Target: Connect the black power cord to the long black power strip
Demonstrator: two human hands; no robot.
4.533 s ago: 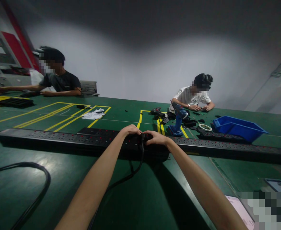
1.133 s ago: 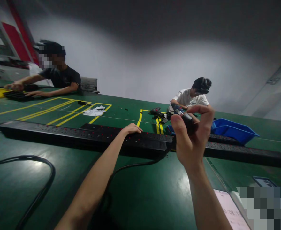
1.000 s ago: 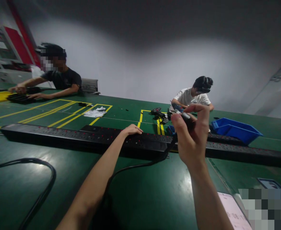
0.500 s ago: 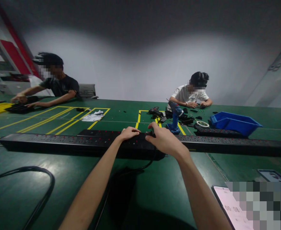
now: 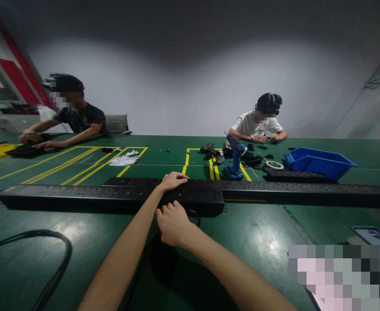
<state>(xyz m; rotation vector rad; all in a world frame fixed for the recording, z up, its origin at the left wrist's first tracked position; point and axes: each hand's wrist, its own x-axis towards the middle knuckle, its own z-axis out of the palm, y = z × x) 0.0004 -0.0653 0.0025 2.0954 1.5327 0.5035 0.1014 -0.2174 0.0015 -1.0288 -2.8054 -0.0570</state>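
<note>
A long black power strip [image 5: 80,196] with rows of sockets and small red marks lies across the table in front of me. My left hand [image 5: 173,181] rests on its top near the right end, fingers stretched out flat. Just in front of the strip, my right hand [image 5: 174,223] is closed in a fist around a black power cable. A bend of that cable [image 5: 196,214] shows between the fist and the strip; the part inside the fingers is hidden. Directly behind lies a second long black power strip [image 5: 306,192], reaching to the right edge.
Beyond the strips stand a blue cordless drill [image 5: 234,157] and a blue bin [image 5: 321,162], with a tape roll [image 5: 274,165] between. A thick cable [image 5: 63,246] curves at left. White papers [image 5: 124,159] lie farther back. Two co-workers [image 5: 80,114] [image 5: 256,127] sit across the table.
My right hand has come down and left from above the strip's right end to its front side, and has closed round the cable. My left hand stays on the strip.
</note>
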